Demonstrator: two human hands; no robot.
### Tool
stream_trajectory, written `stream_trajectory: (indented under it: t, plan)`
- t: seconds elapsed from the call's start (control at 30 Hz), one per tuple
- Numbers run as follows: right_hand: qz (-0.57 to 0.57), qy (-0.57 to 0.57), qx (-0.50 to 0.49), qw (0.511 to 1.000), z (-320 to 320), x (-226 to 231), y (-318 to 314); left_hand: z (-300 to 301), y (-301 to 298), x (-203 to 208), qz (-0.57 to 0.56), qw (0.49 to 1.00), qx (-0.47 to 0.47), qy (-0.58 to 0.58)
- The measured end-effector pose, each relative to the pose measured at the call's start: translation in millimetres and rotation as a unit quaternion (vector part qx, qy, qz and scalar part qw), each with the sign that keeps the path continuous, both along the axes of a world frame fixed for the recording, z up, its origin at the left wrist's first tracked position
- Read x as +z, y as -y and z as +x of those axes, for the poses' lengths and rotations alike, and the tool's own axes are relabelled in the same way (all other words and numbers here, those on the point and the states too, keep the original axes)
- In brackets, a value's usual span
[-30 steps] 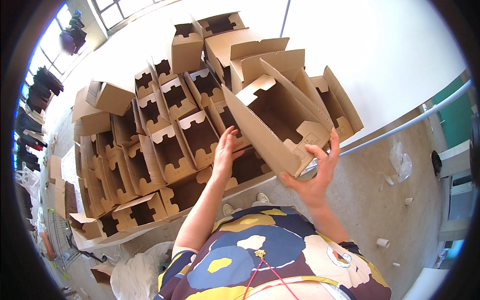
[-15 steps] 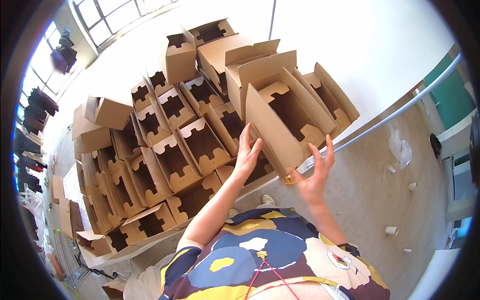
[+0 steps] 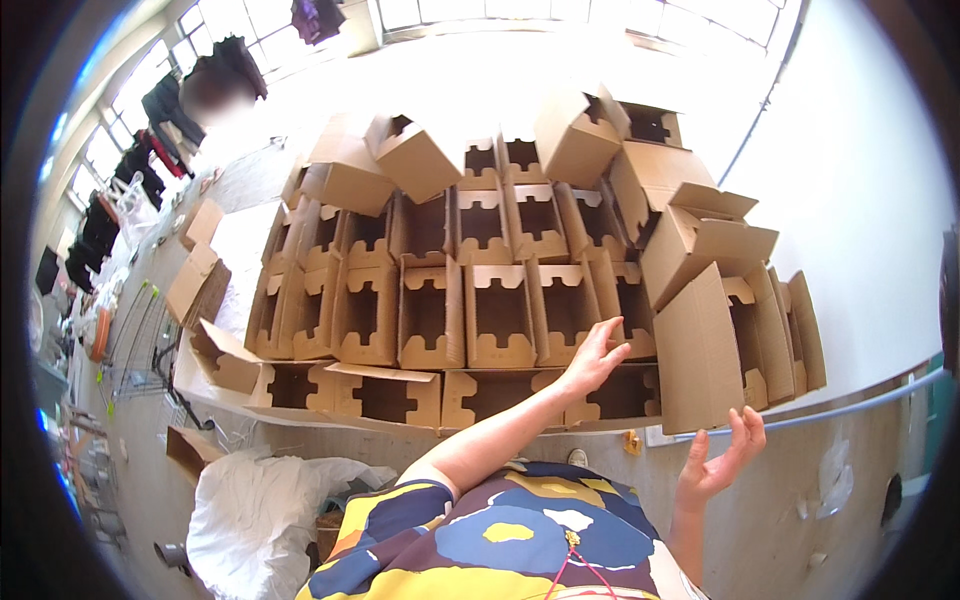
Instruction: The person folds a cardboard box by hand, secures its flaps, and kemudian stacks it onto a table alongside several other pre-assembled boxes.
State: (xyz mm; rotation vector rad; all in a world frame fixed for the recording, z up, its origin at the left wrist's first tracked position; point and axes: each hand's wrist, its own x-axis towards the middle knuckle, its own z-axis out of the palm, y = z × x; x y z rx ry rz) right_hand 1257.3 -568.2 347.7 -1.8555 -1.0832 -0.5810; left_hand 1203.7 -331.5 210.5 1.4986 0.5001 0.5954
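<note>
My left hand [image 3: 594, 358] is open, its fingers spread over the front rows of open cardboard boxes, and it holds nothing. Close to it on the right stands a tall brown cardboard box [image 3: 697, 352] with a flat panel turned toward me. At that box's lower front corner, my right hand [image 3: 722, 462] is raised with its fingers apart. Its fingertips are at the box's edge; I cannot tell whether they touch it. Beneath my left hand is a low open box [image 3: 622, 396] with notched inner flaps.
Several open boxes [image 3: 500, 345] stand in packed rows on the white table. More boxes [image 3: 415, 160] lie tilted on top at the back. A blue-grey pipe [image 3: 850, 396] runs along the right side. White cloth [image 3: 262, 520] is bundled on the floor, left of me.
The view has swung left, showing the rows more squarely. My left hand has come away from the tall box, and my right hand sits lower beside its corner.
</note>
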Motion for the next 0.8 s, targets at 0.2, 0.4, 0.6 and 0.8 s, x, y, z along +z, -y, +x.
stream_trajectory:
  t: [0.2,0.4,0.6,0.8]
  plan:
    - [-0.05,0.08,0.051,0.994,-11,1,-46,-63,-53,-11,0.04,0.988,0.149,-0.022]
    - [-0.02,0.068,-0.001,0.997,15,27,-49,-112,-80,-31,0.034,0.973,0.226,-0.034]
    - [-0.064,-0.033,-0.012,0.997,30,15,-40,-93,-26,8,0.001,0.993,0.114,-0.042]
    - [-0.027,-0.012,0.037,0.999,43,11,-41,-22,50,27,-0.024,0.975,-0.216,-0.041]
